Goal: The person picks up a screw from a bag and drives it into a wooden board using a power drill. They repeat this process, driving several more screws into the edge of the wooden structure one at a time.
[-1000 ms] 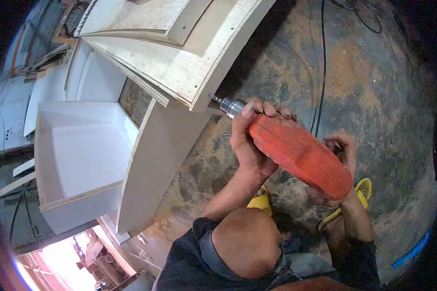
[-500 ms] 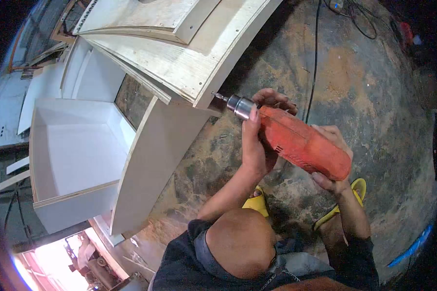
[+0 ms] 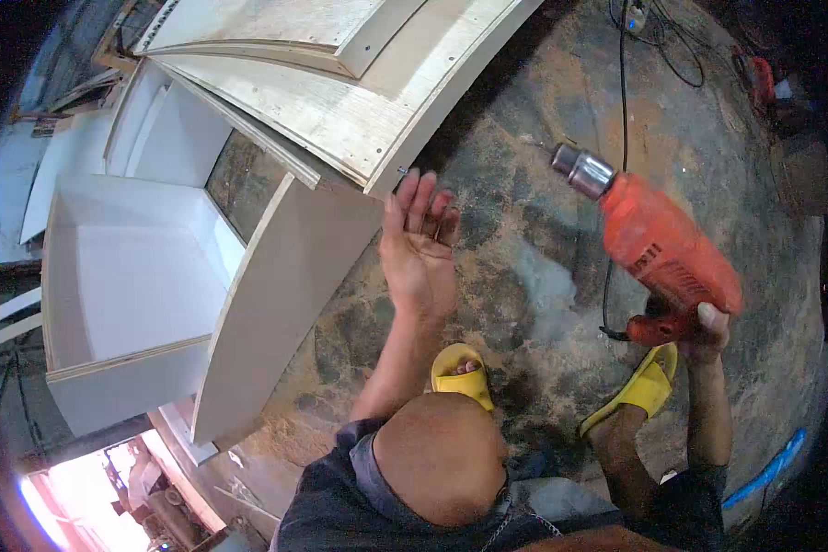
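Observation:
A red corded power drill (image 3: 669, 244) with a silver chuck and a thin bit is in my right hand (image 3: 706, 333), which is wrapped round its handle. The drill points up and left over the floor, apart from the woodwork. My left hand (image 3: 420, 253) has its palm turned up and its fingers stretched out toward the corner of a plywood panel (image 3: 340, 138). Right by its fingertips, a small screw (image 3: 402, 171) sticks out of the panel's edge. Under that corner stands a pale curved-edge board (image 3: 294, 285).
A white open box (image 3: 138, 373) stands at the left. A black cord (image 3: 625, 110) runs across the stained concrete floor (image 3: 524, 368). My feet in yellow slippers (image 3: 644, 391) are below the drill. A blue strip (image 3: 768, 469) lies at lower right.
The drill has moved right, away from the panel's edge, in my right hand. My left hand has let go of the drill's front and moved left to the screw.

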{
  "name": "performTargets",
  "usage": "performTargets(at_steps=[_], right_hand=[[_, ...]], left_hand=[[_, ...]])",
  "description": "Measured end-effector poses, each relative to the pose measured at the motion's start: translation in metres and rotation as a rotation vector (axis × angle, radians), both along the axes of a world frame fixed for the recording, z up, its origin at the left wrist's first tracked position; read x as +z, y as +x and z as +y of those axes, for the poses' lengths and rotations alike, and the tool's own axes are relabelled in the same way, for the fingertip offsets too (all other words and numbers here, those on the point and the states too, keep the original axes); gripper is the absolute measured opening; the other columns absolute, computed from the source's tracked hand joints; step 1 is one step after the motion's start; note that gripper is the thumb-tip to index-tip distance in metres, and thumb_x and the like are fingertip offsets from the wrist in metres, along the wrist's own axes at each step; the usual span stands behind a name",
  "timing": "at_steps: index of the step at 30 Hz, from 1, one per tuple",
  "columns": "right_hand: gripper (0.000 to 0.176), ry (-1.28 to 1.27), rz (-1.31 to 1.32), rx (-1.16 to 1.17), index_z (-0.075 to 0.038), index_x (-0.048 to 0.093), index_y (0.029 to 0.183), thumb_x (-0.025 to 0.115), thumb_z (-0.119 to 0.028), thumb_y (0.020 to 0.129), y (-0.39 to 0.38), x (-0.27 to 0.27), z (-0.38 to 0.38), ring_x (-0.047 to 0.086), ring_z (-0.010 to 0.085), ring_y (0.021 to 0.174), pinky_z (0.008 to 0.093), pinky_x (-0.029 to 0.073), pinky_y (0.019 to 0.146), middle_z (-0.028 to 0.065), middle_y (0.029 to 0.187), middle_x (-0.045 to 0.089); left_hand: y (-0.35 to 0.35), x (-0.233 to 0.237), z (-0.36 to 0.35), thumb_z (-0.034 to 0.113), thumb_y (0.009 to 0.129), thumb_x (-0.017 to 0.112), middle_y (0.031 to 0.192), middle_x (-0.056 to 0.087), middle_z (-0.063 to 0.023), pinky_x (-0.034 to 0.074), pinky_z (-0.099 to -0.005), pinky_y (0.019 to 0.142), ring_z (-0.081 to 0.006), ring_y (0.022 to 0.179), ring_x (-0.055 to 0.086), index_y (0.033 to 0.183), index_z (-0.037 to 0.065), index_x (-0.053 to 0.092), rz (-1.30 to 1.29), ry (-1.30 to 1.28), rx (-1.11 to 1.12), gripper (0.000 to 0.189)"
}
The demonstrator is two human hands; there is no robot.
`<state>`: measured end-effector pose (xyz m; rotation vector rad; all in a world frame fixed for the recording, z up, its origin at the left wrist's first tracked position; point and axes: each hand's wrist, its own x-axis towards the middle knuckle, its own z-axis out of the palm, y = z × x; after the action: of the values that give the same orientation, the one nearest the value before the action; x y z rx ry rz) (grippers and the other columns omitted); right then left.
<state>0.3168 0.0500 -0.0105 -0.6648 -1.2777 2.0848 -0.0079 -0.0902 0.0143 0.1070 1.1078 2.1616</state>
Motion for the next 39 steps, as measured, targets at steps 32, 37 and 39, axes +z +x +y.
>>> performTargets(at_steps=[32, 37, 39], right_hand=[[0.055, -0.008, -0.017, -0.136, 0.003, 0.044, 0.117, 0.058, -0.022, 0.071, -0.029, 0.006, -0.003, 0.059, 0.0287, 0.09, 0.0391, 0.051, 0.075, 0.0169, 0.107, 0.055], [0.055, -0.009, -0.03, -0.198, 0.004, 0.044, 0.116, 0.059, -0.022, 0.07, -0.032, 0.0, -0.003, 0.06, 0.0278, 0.086, 0.0397, 0.052, 0.074, 0.0163, 0.105, 0.056], [0.055, 0.013, -0.039, -0.221, 0.004, 0.045, 0.116, 0.059, -0.023, 0.07, -0.04, 0.009, -0.007, 0.061, 0.0276, 0.085, 0.0395, 0.052, 0.072, 0.0162, 0.104, 0.057]], left_hand=[[-0.014, 0.02, 0.009, 0.028, 0.087, 0.055, 0.103, 0.059, 0.0024, 0.043, -0.0156, 0.049, -0.0047, 0.069, 0.054, 0.099, 0.013, 0.056, -0.347, -0.003, 0.011, 0.02], [-0.014, 0.024, 0.011, 0.022, 0.087, 0.055, 0.094, 0.061, 0.0039, 0.042, -0.0143, 0.044, -0.0033, 0.063, 0.055, 0.09, 0.011, 0.057, -0.437, 0.317, -0.17, 0.012], [-0.01, 0.018, 0.008, 0.021, 0.086, 0.055, 0.097, 0.061, 0.0012, 0.044, -0.0154, 0.046, -0.0058, 0.068, 0.057, 0.094, 0.009, 0.057, -0.28, 0.273, -0.303, 0.015]])
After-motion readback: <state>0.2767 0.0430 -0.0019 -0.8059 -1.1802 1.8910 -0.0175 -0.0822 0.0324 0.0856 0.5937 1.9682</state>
